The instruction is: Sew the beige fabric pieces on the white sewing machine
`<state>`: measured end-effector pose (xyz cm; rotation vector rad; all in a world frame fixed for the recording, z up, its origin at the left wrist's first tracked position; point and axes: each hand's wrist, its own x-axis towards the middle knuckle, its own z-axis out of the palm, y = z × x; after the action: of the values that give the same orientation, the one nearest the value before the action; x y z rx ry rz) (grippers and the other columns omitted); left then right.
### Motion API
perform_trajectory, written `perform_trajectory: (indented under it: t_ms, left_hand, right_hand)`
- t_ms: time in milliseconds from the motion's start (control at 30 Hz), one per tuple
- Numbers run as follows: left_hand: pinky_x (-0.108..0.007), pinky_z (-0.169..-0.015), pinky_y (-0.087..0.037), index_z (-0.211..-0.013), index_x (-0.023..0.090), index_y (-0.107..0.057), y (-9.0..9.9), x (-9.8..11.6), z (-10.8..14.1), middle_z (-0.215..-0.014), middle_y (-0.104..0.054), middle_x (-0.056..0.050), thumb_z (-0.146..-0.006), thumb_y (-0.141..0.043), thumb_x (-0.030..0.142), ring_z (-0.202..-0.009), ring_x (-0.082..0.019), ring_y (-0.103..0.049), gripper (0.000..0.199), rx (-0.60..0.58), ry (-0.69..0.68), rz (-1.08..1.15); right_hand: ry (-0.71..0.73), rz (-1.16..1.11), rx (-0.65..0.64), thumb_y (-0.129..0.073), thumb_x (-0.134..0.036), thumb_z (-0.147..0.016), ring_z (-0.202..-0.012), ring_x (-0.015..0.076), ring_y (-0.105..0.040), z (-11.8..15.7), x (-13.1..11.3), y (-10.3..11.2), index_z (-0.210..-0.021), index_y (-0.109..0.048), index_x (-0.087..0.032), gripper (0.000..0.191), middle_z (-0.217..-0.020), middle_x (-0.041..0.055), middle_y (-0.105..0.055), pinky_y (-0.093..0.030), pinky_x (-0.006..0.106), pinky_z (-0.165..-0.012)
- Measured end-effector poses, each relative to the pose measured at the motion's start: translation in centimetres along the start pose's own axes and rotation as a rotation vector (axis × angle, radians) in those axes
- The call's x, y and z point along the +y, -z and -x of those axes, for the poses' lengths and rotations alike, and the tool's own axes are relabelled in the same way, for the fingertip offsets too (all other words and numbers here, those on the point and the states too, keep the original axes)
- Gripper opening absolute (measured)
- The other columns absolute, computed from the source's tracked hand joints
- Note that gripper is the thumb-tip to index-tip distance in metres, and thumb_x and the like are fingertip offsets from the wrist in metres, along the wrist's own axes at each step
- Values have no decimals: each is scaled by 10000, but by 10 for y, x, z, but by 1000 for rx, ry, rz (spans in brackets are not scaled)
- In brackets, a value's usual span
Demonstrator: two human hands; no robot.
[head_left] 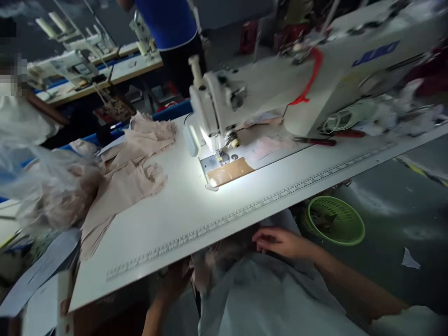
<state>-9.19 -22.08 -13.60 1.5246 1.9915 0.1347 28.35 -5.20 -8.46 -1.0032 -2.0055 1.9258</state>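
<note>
Below the table's front edge, my right hand (278,240) hovers over my lap with fingers loosely bent and apart from the thumb; I see nothing in it. My left hand (177,280) is low in the shadow under the edge, beside a blurred pinkish fabric piece (201,275) on my lap. Its fingers are dark and smeared, so its grip is unclear. Above them stands the white sewing machine (252,88), its lamp lighting the needle area and a tan strip (229,171) on the bed. Stacked beige fabric pieces (129,182) lie on the table's left.
A clear plastic bag (59,186) of fabric sits far left. A printed ruler (245,205) runs along the table front. Red-handled snips (317,141) lie by the machine. A green basket (336,221) stands on the floor at right. A person in blue (168,23) stands behind.
</note>
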Motion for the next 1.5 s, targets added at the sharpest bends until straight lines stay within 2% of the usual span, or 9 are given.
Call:
perform_trajectory:
  t_ms: [100, 233, 367, 600, 833, 967, 1133, 1300, 1500]
  left_hand:
    - [-425, -962, -598, -1238, 364, -695, 31, 50, 11, -1197, -759, -70, -933, -569, 509, -1092, -301, -720, 360, -179, -220, 200]
    - [-334, -895, -616, -1270, 375, -670, 88, 164, 4, -1226, -736, -74, -984, -587, 419, -1000, -233, -726, 301, -377, -608, 342]
    - [-338, -890, -611, -1230, 268, -654, 119, 257, -50, -1243, -690, -119, -1026, -505, 332, -1091, -223, -697, 261, -219, -797, 375]
    - [-299, -696, -583, -1140, 211, -647, 98, 315, -181, -1137, -664, -113, -941, -559, 232, -926, -189, -684, 218, 242, -717, 390]
    - [-482, -994, -496, -914, 201, -684, 87, 357, -235, -1092, -698, -137, -905, -656, 269, -1103, -298, -606, 74, 545, -519, 177]
    - [-420, -953, -485, -807, 214, -621, 92, 369, -238, -971, -719, -108, -938, -598, 245, -1026, -265, -622, 137, 558, -530, 188]
    - [-299, -666, -449, -836, 239, -511, 97, 355, -214, -636, -612, 23, -964, -519, 267, -619, -168, -567, 131, 460, -447, 349]
    - [-256, -547, -389, -799, 251, -460, 110, 293, -167, -565, -537, 58, -970, -476, 365, -512, -135, -508, 205, 320, -439, 411]
    - [-277, -574, -343, -798, 248, -538, 146, 205, -125, -586, -566, 48, -964, -467, 391, -556, -164, -533, 231, 433, -154, 50]
  right_hand:
    - [205, 95, 48, -522, -534, -994, -635, 146, -690, 19, -56, 45, -1020, -710, -186, 397, -827, 42, -753, -528, 262, -617]
    - [288, 556, 719, -547, -377, -972, -738, 171, -661, -9, -95, 126, -912, -693, -194, 243, -871, 51, -741, -473, 277, -700]
    - [116, 922, 866, -524, -193, -936, -859, 193, -653, -64, -102, 177, -950, -695, -181, 172, -1060, 95, -734, -426, 274, -719]
    - [28, 1162, 786, -434, -204, -1038, -804, 186, -638, -79, -102, 173, -1053, -664, -157, 236, -1073, 112, -677, -318, 281, -630]
    - [172, 1132, 886, -414, -238, -1036, -806, 189, -630, -75, -90, 183, -1046, -668, -176, 262, -1075, 104, -674, -312, 290, -593]
    - [137, 1145, 820, -457, -279, -1024, -820, 189, -637, -73, -91, 182, -1034, -675, -168, 244, -1140, 118, -665, -331, 294, -603]
    - [34, 1175, 790, -416, -269, -1020, -788, 191, -631, -71, -94, 181, -1071, -676, -152, 290, -1165, 130, -658, -300, 314, -579]
    - [93, 1196, 828, -404, -208, -985, -747, 187, -600, -74, -86, 183, -998, -670, -156, 272, -1108, 126, -675, -274, 319, -587]
    - [197, 1206, 875, -439, -243, -957, -710, 184, -572, -77, -74, 186, -881, -630, -187, 213, -1038, 107, -684, -284, 316, -589]
